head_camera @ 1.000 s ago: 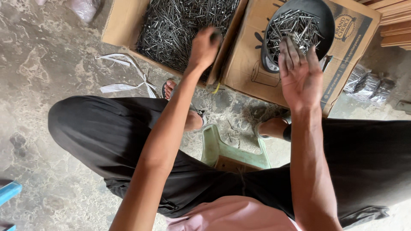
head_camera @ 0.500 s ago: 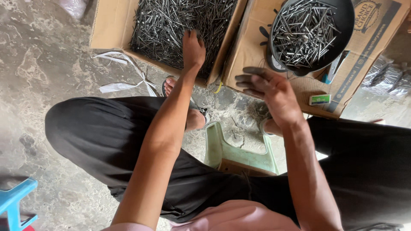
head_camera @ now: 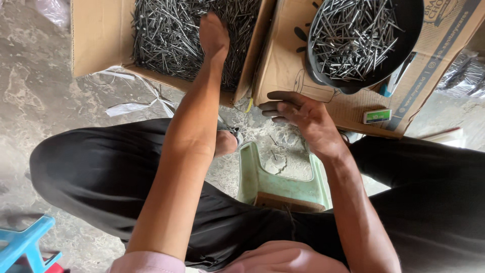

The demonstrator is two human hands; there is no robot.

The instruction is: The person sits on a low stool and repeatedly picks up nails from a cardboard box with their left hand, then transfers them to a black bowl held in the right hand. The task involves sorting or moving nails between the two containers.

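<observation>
My left hand [head_camera: 213, 34] reaches into an open cardboard box [head_camera: 101, 38] full of loose steel nails [head_camera: 161, 35]; its fingers are buried among them and hidden. My right hand [head_camera: 302, 119] hovers with loosely curled fingers and nothing visible in it, just below a black round pan [head_camera: 411, 30] heaped with nails [head_camera: 353, 35]. The pan rests on a flattened cardboard box [head_camera: 283, 65]. I sit on a green plastic stool [head_camera: 280, 182], legs in black trousers spread wide.
A small green box [head_camera: 377, 116] lies on the flattened cardboard by the pan. A blue plastic stool [head_camera: 22, 245] stands at the lower left. White plastic strips [head_camera: 126, 106] lie on the concrete floor. Clear-wrapped packs [head_camera: 467, 76] sit at the right edge.
My right hand has drawn back from the pan of nails toward me and lower. My left hand has pushed further into the box of nails.
</observation>
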